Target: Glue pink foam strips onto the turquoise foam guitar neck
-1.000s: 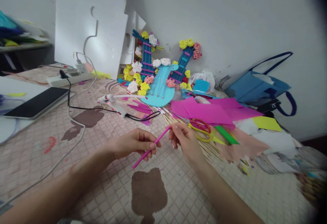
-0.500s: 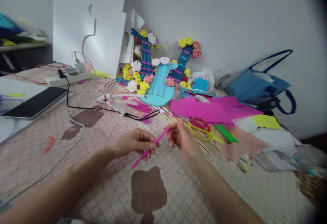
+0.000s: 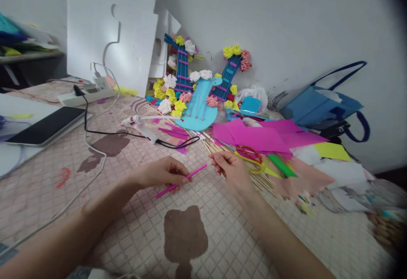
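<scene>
My left hand (image 3: pixel 160 173) is closed in a pinch round the middle of a thin pink paper-wrapped stick (image 3: pixel 181 181), which slants low over the tiled mat. My right hand (image 3: pixel 230 168) sits just right of the stick's upper end, off the stick, its fingers curled in with the thumb against them. Whether anything is in them I cannot make out. Just beyond the right hand lie a bundle of bare wooden skewers (image 3: pixel 251 177) and yellow-handled scissors (image 3: pixel 249 160).
A white glue gun (image 3: pixel 140 125) with a black cord lies ahead beside several pink sticks (image 3: pixel 173 132). Blue paper guitars with paper flowers (image 3: pixel 197 96) lean on the wall. Magenta paper sheets (image 3: pixel 254 137), a blue bag (image 3: pixel 321 107), a tablet (image 3: pixel 44 126) and a power strip (image 3: pixel 84 96) surround the mat.
The right hand has let go of the stick's upper end and moved slightly right. The left hand has lowered the stick toward the mat, so it lies flatter.
</scene>
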`<state>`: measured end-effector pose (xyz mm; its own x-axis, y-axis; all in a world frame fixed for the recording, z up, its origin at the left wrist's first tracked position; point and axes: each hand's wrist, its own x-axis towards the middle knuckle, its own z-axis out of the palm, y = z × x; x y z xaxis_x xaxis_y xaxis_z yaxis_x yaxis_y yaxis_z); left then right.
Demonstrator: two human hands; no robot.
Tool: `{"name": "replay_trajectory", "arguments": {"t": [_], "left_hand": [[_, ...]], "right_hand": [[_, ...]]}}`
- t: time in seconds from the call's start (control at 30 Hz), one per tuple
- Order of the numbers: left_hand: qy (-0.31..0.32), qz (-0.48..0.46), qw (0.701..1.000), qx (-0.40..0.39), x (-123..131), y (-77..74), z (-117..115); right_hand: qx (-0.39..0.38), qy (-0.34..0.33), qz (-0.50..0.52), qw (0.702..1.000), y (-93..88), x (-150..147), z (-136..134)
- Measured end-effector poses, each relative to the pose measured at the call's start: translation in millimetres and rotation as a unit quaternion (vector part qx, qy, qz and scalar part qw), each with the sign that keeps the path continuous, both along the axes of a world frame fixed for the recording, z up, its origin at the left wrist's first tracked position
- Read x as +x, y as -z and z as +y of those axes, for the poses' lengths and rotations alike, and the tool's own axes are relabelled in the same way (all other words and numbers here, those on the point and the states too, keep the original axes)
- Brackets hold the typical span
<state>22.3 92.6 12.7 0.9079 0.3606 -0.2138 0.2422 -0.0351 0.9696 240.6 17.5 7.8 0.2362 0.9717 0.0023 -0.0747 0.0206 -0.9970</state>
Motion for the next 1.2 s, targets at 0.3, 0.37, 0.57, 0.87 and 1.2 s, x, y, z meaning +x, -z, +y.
{"name": "replay_trajectory", "arguments": {"t": [0.3, 0.37, 0.57, 0.87, 1.2], "left_hand": [[-0.039, 0.018, 0.998, -0.055, -1, -2.8, 1], [-0.047, 0.018, 0.997, -0.066, -2, -2.6, 1], [-0.055, 0.01, 0.995, -0.082, -2, -4.6, 1], [-0.063, 0.021, 0.992, -0.11, -1, -4.3, 0], [-0.092, 0.033, 0.987, -0.129, 2, -4.0, -4]], "right_hand": [[-0.014, -0.004, 0.059, 0.998, -1.9, -2, 1], [0.005, -0.023, 0.05, 0.998, 1.2, -1, 2], [-0.015, -0.008, -0.156, 0.988, 2.3, 3, 1], [-0.007, -0.087, -0.097, 0.991, -2.8, -4, -2], [-0.034, -0.057, 0.044, 0.997, 2.0, -3, 0]]}}
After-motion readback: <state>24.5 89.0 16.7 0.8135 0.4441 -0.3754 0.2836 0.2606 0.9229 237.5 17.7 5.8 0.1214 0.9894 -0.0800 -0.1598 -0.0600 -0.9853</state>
